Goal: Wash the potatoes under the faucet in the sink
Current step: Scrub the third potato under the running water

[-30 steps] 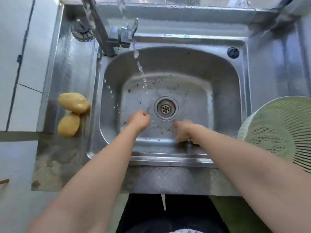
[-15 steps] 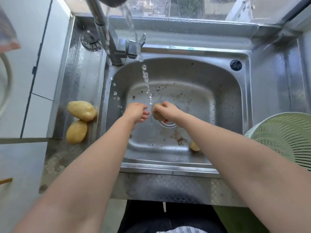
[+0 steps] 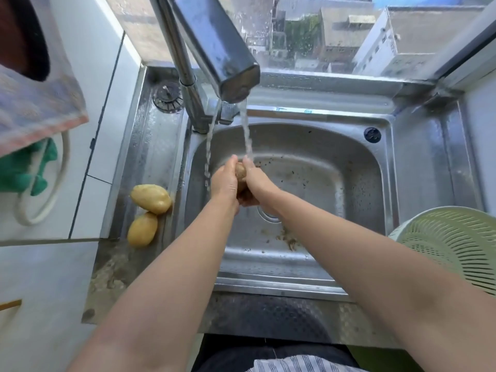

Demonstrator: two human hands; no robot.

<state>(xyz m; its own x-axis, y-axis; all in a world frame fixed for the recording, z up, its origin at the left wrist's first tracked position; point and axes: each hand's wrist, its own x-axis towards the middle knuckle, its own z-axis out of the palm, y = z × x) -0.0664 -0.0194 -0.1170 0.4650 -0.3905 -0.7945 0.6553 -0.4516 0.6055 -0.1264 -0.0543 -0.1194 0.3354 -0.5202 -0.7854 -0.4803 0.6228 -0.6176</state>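
Note:
A brownish potato (image 3: 240,173) is pressed between my left hand (image 3: 225,181) and my right hand (image 3: 255,181) over the steel sink (image 3: 335,162). Water runs from the faucet (image 3: 214,47) onto my right fingers and the potato's top. Most of the potato is hidden by my palms. Two clean yellow potatoes (image 3: 150,199) (image 3: 142,229) lie side by side on the wet ledge left of the basin.
A pale green colander (image 3: 453,242) stands at the sink's right edge. Dirt specks and peel bits dot the basin floor near the drain (image 3: 268,214). A round plug (image 3: 167,95) sits behind the faucet base. A green cloth (image 3: 24,170) hangs at the left.
My right hand picked a potato off the basin floor. Both hands rose together and closed on it under the stream. The water flow grew stronger.

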